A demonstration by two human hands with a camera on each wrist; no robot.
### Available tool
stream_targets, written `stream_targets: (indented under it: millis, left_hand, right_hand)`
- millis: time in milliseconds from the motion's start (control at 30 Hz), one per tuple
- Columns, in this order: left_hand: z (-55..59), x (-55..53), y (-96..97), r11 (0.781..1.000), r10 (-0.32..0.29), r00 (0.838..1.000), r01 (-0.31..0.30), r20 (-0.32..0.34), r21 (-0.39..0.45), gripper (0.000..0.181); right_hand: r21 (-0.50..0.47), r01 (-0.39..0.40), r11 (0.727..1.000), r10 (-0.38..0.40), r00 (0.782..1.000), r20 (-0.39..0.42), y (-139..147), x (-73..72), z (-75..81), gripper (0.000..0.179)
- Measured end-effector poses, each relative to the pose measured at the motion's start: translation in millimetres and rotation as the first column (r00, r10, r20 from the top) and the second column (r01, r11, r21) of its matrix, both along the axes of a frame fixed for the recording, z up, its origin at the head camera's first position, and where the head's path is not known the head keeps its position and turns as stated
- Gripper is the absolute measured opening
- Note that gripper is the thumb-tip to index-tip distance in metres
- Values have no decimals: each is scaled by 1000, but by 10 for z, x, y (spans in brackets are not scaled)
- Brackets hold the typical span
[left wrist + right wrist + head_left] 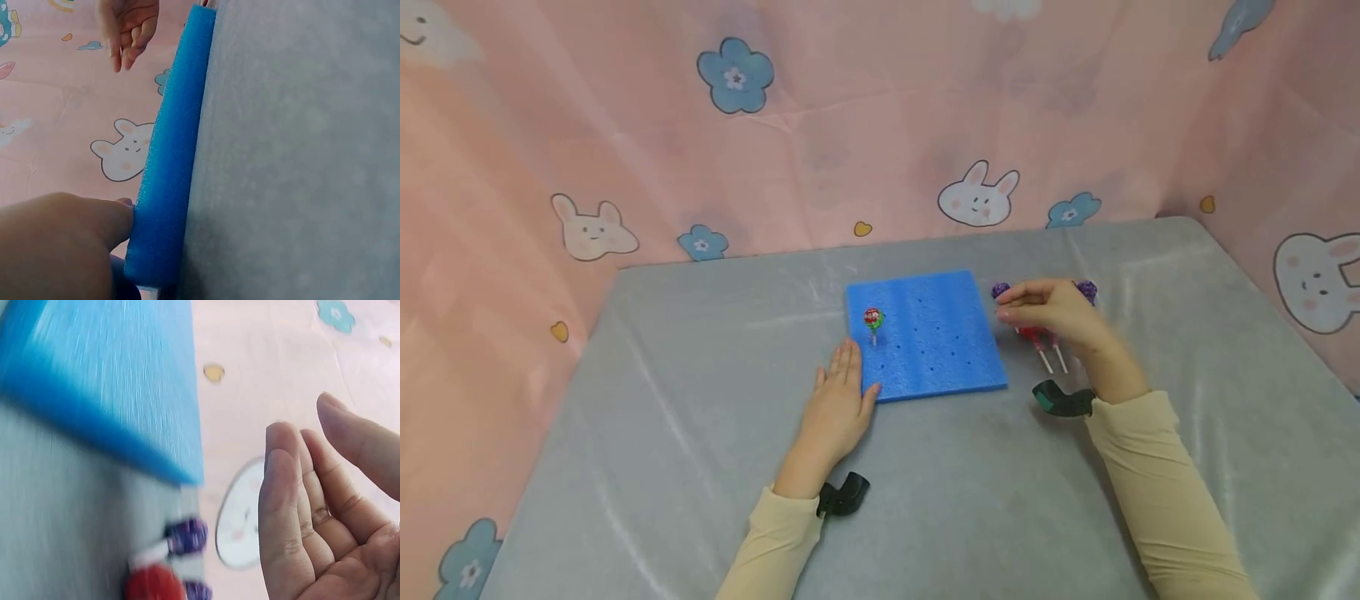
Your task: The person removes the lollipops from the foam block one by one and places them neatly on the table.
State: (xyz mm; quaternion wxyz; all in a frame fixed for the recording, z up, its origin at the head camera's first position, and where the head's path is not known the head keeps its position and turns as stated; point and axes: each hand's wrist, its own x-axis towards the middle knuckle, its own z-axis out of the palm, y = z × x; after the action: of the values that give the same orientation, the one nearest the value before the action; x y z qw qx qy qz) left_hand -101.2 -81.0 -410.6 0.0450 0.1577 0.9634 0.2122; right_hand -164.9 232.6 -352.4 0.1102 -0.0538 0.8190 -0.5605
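A blue foam board (940, 325) dotted with small holes lies on the table. One lollipop (873, 317) in a red and green wrapper stands upright on its stick near the board's left side. My left hand (835, 408) rests at the board's left edge with straight fingers, and its thumb touches the near corner. Above the lollipops to the right of the board is my right hand (1060, 315), its fingers loosely bent and holding nothing. Under and around it lie red lollipops (155, 584) and purple lollipops (187, 535), partly hidden by the hand in the head view.
The grey-covered table (700, 375) reaches back to a pink curtain (850, 125) printed with rabbits and flowers. White lollipop sticks (1046, 362) point toward the near side. Each wrist wears a black camera mount (844, 495).
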Motion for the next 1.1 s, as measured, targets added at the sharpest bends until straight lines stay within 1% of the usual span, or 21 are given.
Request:
stream_targets:
  millis: [100, 233, 400, 533, 733, 867, 1100]
  left_hand:
    - [0, -2, -2, 1000, -2, 1000, 2, -8, 1, 66]
    - [6, 1, -3, 1000, -4, 1000, 4, -17, 6, 66]
    - [7, -4, 2, 1000, -5, 1000, 5, -16, 4, 66]
    - [7, -5, 4, 1000, -2, 1000, 2, -13, 7, 66]
    - [11, -6, 2, 1000, 1, 1000, -1, -13, 5, 65]
    - [11, -8, 0, 1000, 3, 1000, -3, -7, 6, 66]
    - [10, -13, -4, 1000, -1, 1000, 1, -10, 6, 66]
  right_hand:
    - [-2, -18, 1000, 18, 1000, 5, -154, -36, -15, 34]
    - [-4, -58, 998, 58, 998, -15, -352, -93, -63, 29]
    - [-56, -124, 991, 122, 992, -36, -568, -153, -114, 25]
    - [-76, -147, 986, 145, 989, -36, -726, -175, -122, 24]
    - [-115, -135, 984, 134, 991, -12, -963, -190, -124, 25]
    - [-150, -115, 982, 116, 993, 0, -1120, -191, -128, 29]
    - [-185, -83, 979, 87, 996, 14, -1295, -179, -191, 34]
